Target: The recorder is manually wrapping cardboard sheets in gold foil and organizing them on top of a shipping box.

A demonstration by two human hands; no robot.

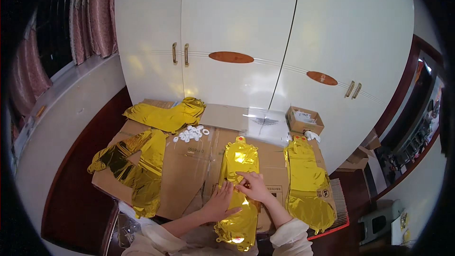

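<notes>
A long flat gold foil balloon (241, 154) lies lengthwise in front of me on brown cardboard, with a small red mark near its far end. My left hand (222, 203) rests on the left side of its middle, fingers stretched out and thumb apart. My right hand (254, 188) touches the same balloon from the right, its index finger extended to the left and the other fingers bent. Nothing shows in either hand. Part of the foil is hidden under both hands.
Another gold foil balloon (308, 180) lies at the right. Two more, an angular gold foil balloon (151, 156) and a crumpled gold foil balloon (163, 116), lie at the left. White ring-shaped rolls (191, 134) sit behind. A small cardboard box (304, 121) stands near the white cabinet (227, 19).
</notes>
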